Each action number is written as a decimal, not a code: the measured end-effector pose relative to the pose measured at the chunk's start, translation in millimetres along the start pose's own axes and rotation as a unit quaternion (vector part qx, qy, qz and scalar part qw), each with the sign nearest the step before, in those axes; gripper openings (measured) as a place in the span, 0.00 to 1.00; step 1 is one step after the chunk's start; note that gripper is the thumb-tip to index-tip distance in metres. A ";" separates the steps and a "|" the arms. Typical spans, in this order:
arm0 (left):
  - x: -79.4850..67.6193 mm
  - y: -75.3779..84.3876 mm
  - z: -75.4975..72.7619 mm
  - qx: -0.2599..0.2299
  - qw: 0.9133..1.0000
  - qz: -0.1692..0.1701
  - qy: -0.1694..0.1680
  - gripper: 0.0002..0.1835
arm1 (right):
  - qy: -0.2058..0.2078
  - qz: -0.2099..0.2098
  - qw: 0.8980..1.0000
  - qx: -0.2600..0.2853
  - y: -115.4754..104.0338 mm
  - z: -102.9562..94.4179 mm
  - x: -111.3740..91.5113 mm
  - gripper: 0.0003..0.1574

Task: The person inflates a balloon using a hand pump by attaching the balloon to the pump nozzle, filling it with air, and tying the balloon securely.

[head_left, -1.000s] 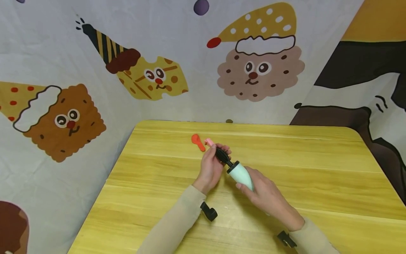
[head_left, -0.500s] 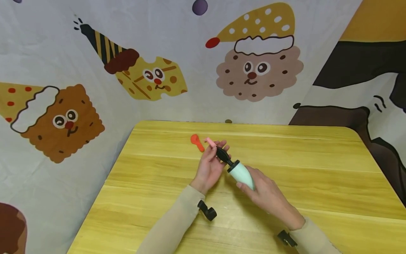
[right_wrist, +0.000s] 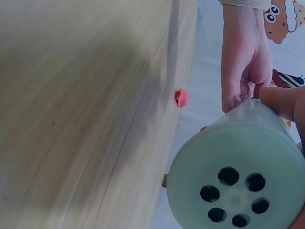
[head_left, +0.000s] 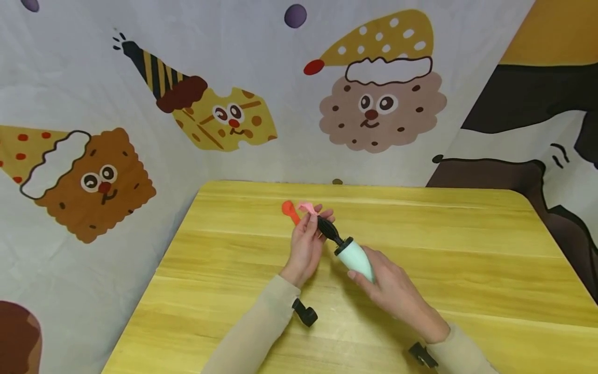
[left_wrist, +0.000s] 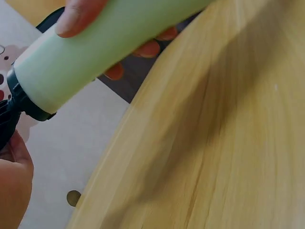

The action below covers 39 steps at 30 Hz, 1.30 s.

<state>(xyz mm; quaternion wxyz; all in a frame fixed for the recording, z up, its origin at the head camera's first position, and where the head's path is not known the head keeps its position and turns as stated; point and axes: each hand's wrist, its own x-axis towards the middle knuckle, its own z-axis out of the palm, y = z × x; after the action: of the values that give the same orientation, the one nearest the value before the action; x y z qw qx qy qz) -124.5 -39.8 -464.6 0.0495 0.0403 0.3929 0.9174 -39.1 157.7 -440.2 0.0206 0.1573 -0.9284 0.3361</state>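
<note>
Right of centre, clamped fingers of the right hand (head_left: 391, 284) round the green pump (head_left: 355, 260); near centre, pinched the pink balloon (head_left: 308, 207) in those of the left hand (head_left: 306, 245).

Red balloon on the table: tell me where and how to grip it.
I'd pinch the red balloon by its wide, round end, coming down from the person's left: in the head view, that end points away from the left hand, while the narrow tail runs toward it.
</note>
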 end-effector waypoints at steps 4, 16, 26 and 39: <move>0.8 1.8 -0.2 -0.008 1.000 -0.002 -0.005 0.16 | 0.004 -0.002 1.000 -0.003 -0.3 -0.9 0.7 0.38; 0.5 5.7 3.6 -0.049 0.994 -0.045 0.083 0.24 | 0.009 -0.010 1.000 -0.018 2.1 0.9 -0.9 0.39; 1.0 4.1 2.3 -0.051 0.996 -0.039 0.055 0.22 | 0.004 -0.004 1.000 -0.012 1.3 1.7 0.1 0.39; -0.4 2.9 3.6 -0.070 0.995 -0.070 -0.003 0.16 | -0.007 -0.003 1.000 0.008 -0.5 4.3 3.7 0.38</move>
<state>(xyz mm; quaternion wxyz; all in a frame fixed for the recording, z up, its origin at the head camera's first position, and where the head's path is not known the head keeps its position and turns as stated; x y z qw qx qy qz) -123.8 -39.2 -460.0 0.1175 0.0116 0.3294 0.9368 -42.2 153.6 -442.6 0.0141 0.1625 -0.9252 0.3426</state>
